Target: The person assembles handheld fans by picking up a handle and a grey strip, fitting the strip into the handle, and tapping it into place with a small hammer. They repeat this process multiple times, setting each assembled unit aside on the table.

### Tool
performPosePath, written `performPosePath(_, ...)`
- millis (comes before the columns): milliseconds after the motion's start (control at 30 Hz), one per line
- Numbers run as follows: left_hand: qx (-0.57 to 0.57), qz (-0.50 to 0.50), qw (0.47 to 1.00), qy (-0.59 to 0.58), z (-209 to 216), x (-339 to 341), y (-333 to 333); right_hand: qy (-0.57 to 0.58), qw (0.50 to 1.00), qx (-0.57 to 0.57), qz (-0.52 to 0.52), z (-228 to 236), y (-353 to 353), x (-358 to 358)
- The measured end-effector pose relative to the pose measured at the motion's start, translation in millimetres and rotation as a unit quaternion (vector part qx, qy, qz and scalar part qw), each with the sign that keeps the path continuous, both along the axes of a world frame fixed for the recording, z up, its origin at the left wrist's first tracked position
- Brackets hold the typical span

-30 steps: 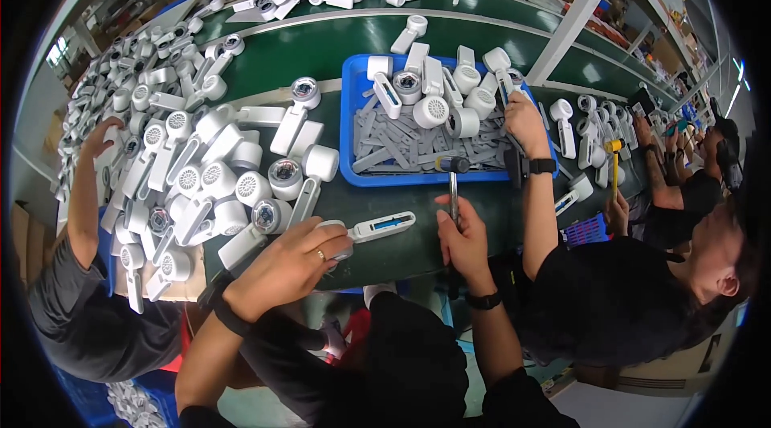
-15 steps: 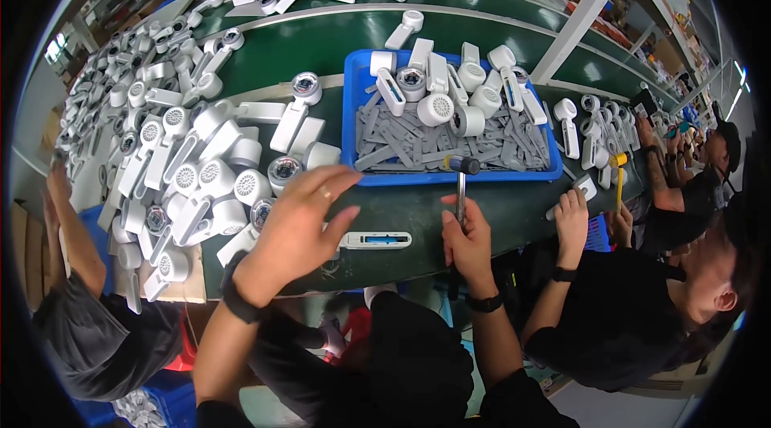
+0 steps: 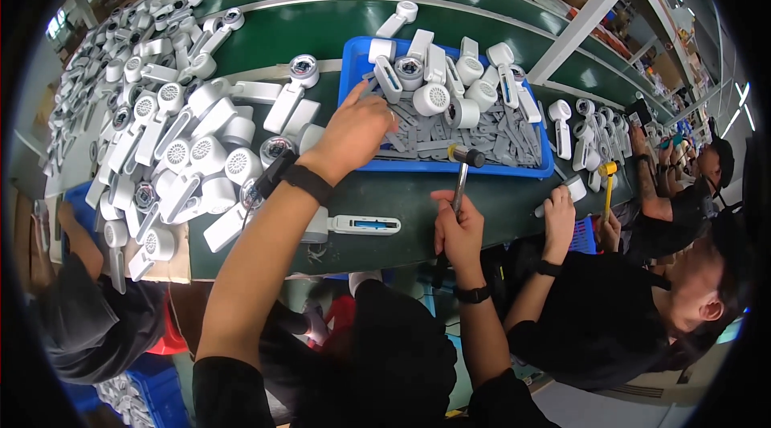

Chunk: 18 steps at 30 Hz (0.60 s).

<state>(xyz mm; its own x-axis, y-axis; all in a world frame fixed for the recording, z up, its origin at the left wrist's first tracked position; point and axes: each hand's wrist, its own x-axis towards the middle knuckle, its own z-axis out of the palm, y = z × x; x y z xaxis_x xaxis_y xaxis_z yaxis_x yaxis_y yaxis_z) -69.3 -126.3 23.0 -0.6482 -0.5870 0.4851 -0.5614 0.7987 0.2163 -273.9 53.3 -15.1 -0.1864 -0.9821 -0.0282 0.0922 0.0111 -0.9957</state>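
My left hand reaches over the near left side of a blue tray, its fingers down among flat grey plastic strips. The index finger is stretched out; the other fingertips are partly hidden, and I see nothing held. My right hand is closed round the handle of a small hammer, held upright with its black and yellow head on top. Between my arms a white handheld fan lies on the green table, its handle open and a blue part inside. My left forearm and wrist cover part of its round head.
Many white handheld fans are heaped on the left, with several more on the strips in the tray. A co-worker's hand at right rests near a white part, beside a yellow hammer. Another person sits at left.
My left hand has moved forward from above the open fan into the tray of grey strips. My right hand still holds the hammer upright. The whole view has shifted slightly.
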Motion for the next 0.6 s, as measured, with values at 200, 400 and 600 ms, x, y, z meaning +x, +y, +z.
performPosePath(200, 0.104, 0.007, 0.994, -0.002, -6.0, 14.8, -7.9, -0.021, 1.0, -0.009, -0.005, -3.2, 3.2, 0.7)
performPosePath(400, 0.104, -0.025, 0.994, 0.016, -20.9, -4.1, -13.5, -0.011, 1.0, 0.005, 0.011, 0.3, -1.2, 4.1)
performPosePath(600, 0.238, 0.051, 0.966, 0.082, 11.7, -6.2, -12.7, -0.023, 1.0, -0.006, 0.007, -2.9, -0.6, 3.0)
